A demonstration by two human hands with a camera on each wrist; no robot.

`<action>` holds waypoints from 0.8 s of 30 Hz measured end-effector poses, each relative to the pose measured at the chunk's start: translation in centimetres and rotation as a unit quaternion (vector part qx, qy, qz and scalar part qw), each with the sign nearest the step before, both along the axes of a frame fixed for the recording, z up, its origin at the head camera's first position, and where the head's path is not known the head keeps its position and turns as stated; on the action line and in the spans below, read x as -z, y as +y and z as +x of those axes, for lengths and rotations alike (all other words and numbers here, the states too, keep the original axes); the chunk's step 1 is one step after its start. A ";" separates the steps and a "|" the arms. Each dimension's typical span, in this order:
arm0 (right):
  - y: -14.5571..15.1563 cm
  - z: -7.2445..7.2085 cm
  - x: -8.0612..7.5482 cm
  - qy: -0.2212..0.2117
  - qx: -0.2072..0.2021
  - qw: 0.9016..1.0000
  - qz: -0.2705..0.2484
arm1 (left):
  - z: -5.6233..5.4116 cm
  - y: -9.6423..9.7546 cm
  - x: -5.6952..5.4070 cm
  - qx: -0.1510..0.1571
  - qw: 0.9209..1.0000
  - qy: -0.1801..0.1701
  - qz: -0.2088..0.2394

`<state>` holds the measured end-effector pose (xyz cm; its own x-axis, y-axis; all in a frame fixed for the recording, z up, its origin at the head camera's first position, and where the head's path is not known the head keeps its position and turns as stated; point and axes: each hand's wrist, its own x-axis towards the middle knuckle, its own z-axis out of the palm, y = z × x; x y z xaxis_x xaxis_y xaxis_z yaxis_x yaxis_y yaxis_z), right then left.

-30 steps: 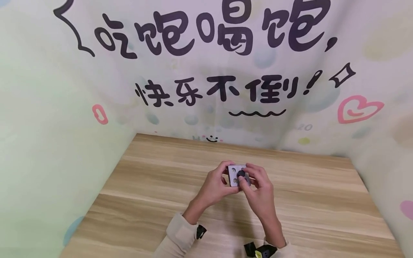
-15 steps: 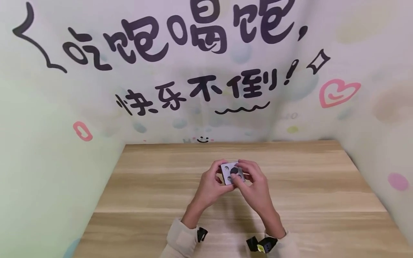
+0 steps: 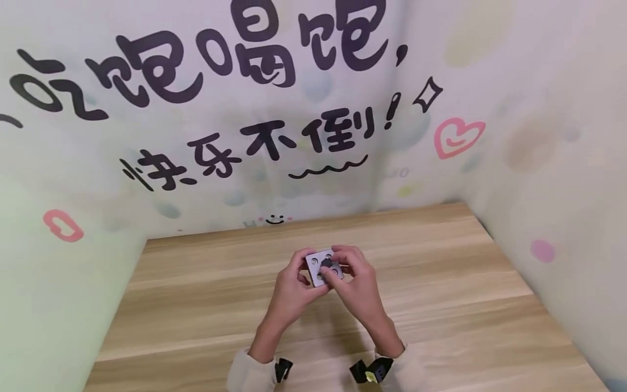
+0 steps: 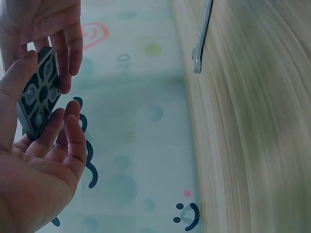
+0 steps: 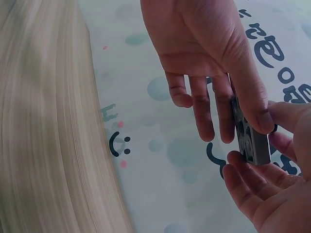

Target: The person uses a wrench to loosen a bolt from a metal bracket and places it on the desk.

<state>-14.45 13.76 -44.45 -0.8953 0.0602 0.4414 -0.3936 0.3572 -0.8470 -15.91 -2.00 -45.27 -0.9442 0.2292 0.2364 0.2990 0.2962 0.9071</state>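
A small square grey plate (image 3: 315, 276) with round corner holes is held up above the table in the head view. My left hand (image 3: 290, 290) grips it by its edges, thumb on the near side and fingers at the far side. A black knob (image 3: 326, 263) sits at the middle of its top face, and my right hand (image 3: 360, 283) pinches it between thumb and index finger. The other right fingers reach past the plate's right edge. Seen from the left wrist, the plate's underside (image 4: 43, 91) has dark recesses around a central hole.
The wood-grain table (image 3: 206, 288) is bounded by a printed cloth wall (image 3: 210, 109) at the back and pale walls at the sides. In the left wrist view a slim grey metal tool with a rounded end, like a wrench (image 4: 200, 41), shows against the tabletop.
The head view has turned, so the wall lettering and hands sit farther left in it. Both hands keep their hold on the plate and knob, with little visible finger movement.
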 end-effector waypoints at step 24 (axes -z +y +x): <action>-2.6 1.8 -3.6 0.008 -0.004 1.000 0.000 | 0.1 -2.1 -0.3 0.015 1.000 0.006 -0.023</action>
<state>-12.62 11.16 -40.82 -0.8881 0.0534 0.4566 -0.4107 0.3539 -0.8403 -15.79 -4.14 -44.94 -0.9339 0.2681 0.2368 0.3197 0.3290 0.8886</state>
